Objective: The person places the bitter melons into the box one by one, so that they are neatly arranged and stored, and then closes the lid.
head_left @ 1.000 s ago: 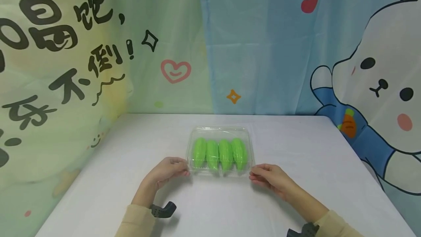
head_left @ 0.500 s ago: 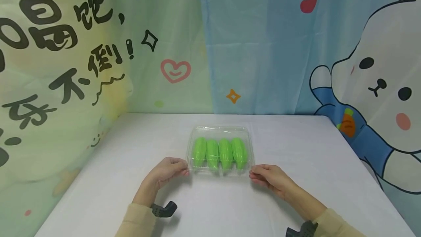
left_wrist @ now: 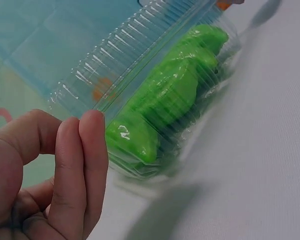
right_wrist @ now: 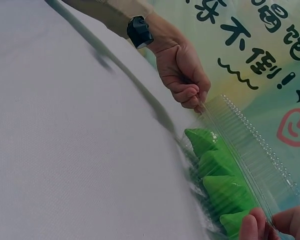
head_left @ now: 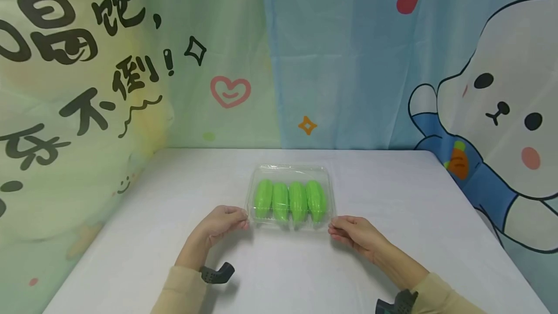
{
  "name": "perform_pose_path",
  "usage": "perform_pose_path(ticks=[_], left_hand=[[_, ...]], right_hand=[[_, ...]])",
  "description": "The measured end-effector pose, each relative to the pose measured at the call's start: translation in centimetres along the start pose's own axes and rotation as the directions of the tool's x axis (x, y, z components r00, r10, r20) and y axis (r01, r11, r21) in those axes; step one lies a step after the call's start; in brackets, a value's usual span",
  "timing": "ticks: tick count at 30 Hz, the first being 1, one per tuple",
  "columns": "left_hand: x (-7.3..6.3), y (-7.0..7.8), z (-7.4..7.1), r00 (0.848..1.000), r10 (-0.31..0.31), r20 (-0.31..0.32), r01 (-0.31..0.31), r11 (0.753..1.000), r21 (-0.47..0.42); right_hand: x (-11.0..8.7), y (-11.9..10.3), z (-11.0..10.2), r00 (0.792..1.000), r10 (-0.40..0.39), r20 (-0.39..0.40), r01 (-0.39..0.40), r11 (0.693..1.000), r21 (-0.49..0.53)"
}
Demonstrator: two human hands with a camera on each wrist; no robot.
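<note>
A clear plastic clamshell box (head_left: 291, 172) is near the middle of the white table, with several long green, ridged, fruit-like pieces (head_left: 298, 201) lined up side by side inside. Its clear lid covers them. At the front left corner, my left hand (head_left: 222, 222) pinches the box's rim between thumb and fingertips. My right hand (head_left: 357, 235) pinches the front right corner the same way. The right wrist view shows both hands at opposite ends of the same edge, with the green pieces (right_wrist: 224, 192) between them. In the left wrist view, the left fingers (left_wrist: 70, 165) partly hide that corner.
The white tablecloth (head_left: 287, 275) spreads around the box on all sides. Behind the table hangs a printed curtain (head_left: 340, 62) with lettering and a cartoon bear. A dark wrist camera (head_left: 218, 273) sits on the left wrist, another (head_left: 396, 303) on the right.
The head view has shifted slightly, so everything sits a few pixels higher and further left. Both hands keep their pinch on the box, with no clear movement relative to it.
</note>
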State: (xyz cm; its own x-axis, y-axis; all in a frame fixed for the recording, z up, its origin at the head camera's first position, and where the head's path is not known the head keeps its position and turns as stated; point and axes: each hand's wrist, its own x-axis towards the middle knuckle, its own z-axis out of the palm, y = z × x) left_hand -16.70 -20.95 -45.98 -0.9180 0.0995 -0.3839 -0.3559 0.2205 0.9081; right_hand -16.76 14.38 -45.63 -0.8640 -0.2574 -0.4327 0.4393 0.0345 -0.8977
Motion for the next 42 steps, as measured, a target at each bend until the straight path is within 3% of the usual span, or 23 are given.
perform_pose_path(ticks=[13, 21, 27, 34, 38, 42], left_hand=[[0.5, 0.1, 0.4, 0.999, -0.012, -0.046, 0.012, 1.000, -0.017], [0.5, 0.1, 0.6, 0.998, 0.027, -0.050, -0.028, 0.999, -0.017], [-0.1, 0.1, 0.9, 0.993, 0.062, -0.097, -0.054, 0.995, 0.085], [-0.2, 0.3, 0.9, 0.981, 0.094, -0.172, -0.061, 0.980, 0.190], [-0.1, 0.2, 0.9, 0.969, 0.132, -0.208, -0.070, 0.957, 0.280], [-0.2, 0.3, 1.1, 0.949, 0.216, -0.228, -0.113, 0.912, 0.394]], right_hand=[[0.3, -0.1, 0.0, 1.000, -0.011, -0.009, 0.011, 0.999, 0.049], [0.1, -0.6, -0.2, 1.000, -0.024, 0.001, 0.024, 0.998, 0.056], [0.3, -0.7, -0.5, 1.000, -0.024, 0.008, 0.024, 0.999, -0.021], [0.4, -1.0, -1.0, 0.997, -0.063, -0.038, 0.057, 0.987, -0.152], [0.4, -0.9, -1.3, 0.994, -0.086, -0.065, 0.068, 0.971, -0.231], [0.2, -0.8, -1.5, 0.990, -0.113, -0.089, 0.080, 0.946, -0.314]])
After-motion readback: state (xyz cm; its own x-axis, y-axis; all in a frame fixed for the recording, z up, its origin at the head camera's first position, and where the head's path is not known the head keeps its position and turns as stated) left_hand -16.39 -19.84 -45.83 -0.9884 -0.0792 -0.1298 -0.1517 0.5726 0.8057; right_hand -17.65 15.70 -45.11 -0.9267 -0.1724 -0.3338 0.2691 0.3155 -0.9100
